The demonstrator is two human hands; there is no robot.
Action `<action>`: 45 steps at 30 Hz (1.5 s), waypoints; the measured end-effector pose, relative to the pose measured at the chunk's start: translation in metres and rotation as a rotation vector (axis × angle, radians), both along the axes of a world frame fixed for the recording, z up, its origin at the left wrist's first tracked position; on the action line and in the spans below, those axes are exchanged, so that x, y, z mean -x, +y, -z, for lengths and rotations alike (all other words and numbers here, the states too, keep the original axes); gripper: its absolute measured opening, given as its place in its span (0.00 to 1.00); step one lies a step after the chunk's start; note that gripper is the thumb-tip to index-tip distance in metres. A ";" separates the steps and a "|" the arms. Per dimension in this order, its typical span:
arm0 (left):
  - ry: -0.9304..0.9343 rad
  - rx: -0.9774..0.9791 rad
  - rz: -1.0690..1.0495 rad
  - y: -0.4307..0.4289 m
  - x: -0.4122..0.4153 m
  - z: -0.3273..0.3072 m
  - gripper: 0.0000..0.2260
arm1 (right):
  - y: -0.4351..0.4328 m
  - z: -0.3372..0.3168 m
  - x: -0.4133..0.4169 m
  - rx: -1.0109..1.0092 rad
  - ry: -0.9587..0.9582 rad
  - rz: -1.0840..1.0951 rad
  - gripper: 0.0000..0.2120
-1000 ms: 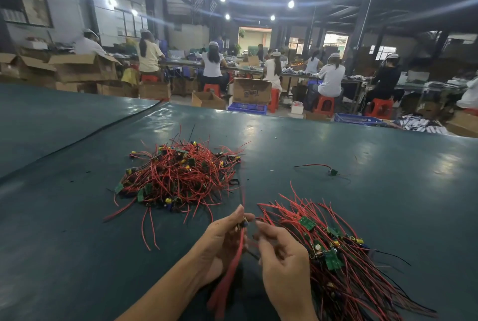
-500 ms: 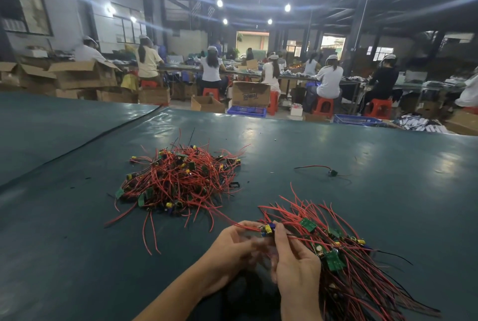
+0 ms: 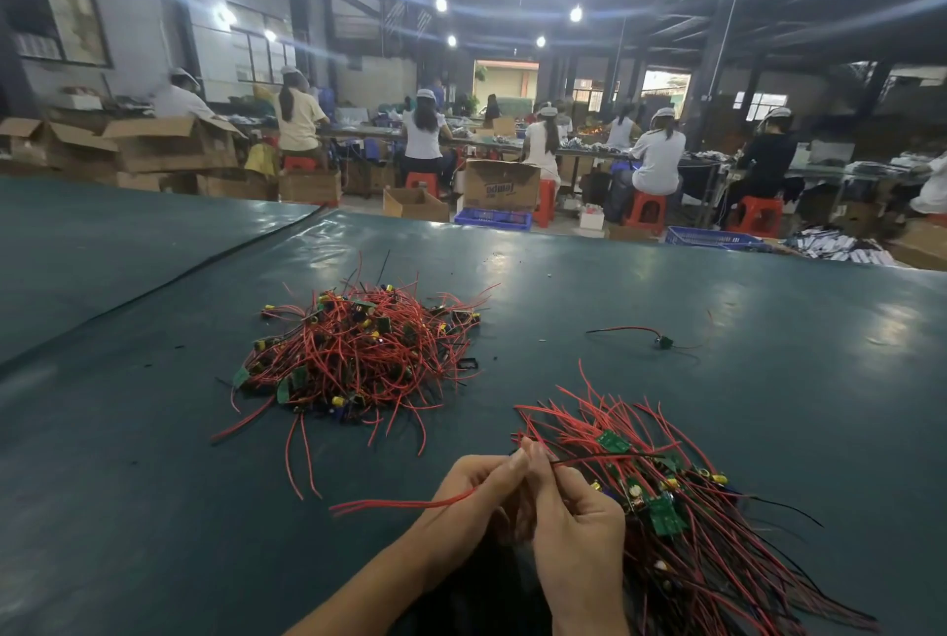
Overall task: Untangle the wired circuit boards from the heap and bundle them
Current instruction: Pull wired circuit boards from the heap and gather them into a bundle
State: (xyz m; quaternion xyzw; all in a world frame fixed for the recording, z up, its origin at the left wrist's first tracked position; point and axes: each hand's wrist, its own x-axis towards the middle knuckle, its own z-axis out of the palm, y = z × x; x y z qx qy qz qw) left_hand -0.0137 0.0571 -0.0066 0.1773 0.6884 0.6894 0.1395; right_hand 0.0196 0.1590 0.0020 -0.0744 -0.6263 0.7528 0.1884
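**Two hands pinching one strand beside the bundle**

Pinches with the left hand, curled fingers closed on a pair of red wires sticking out leftward, low over the table. Pinches likewise with the right hand, fingertips touching those of the left, thumb and forefinger closed on a thin dark lead running rightward across the bundle.

Just right of that hand and touching it: the bundle, wires combed roughly one way, green circuit boards clustered mid-length.

Farther out and to the left, well apart from both hands: the heap, a tangle of the same wires and boards. Just beside its right edge, a small black frame.

Beyond the bundle, alone on the table: one stray wired board.

Past the far edge: cardboard boxes, red stools, blue crates, seated workers, backs turned.
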 end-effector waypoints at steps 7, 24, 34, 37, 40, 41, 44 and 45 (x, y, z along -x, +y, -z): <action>-0.011 0.023 -0.102 0.000 0.007 0.004 0.20 | 0.002 -0.003 0.005 0.150 -0.109 -0.018 0.12; -0.041 -0.099 0.038 0.003 0.003 -0.004 0.21 | 0.012 -0.001 0.008 0.098 -0.063 0.088 0.14; -0.065 -0.089 0.092 0.000 0.002 -0.011 0.21 | 0.012 -0.011 0.004 0.162 -0.056 0.060 0.14; -0.036 -0.080 0.133 0.001 0.001 -0.011 0.21 | 0.024 -0.015 0.003 0.181 -0.021 0.156 0.15; -0.052 -0.081 0.148 -0.001 0.001 -0.010 0.20 | 0.028 -0.015 0.003 0.176 -0.015 0.164 0.16; -0.058 -0.085 0.147 -0.002 0.002 -0.009 0.20 | 0.027 -0.014 0.002 0.099 -0.011 0.123 0.19; -0.113 -0.146 0.143 -0.005 0.006 -0.006 0.18 | 0.017 -0.009 0.001 -0.178 -0.008 -0.095 0.31; -0.130 -0.162 0.150 -0.005 0.007 -0.005 0.17 | 0.012 -0.008 0.000 -0.208 -0.023 -0.155 0.32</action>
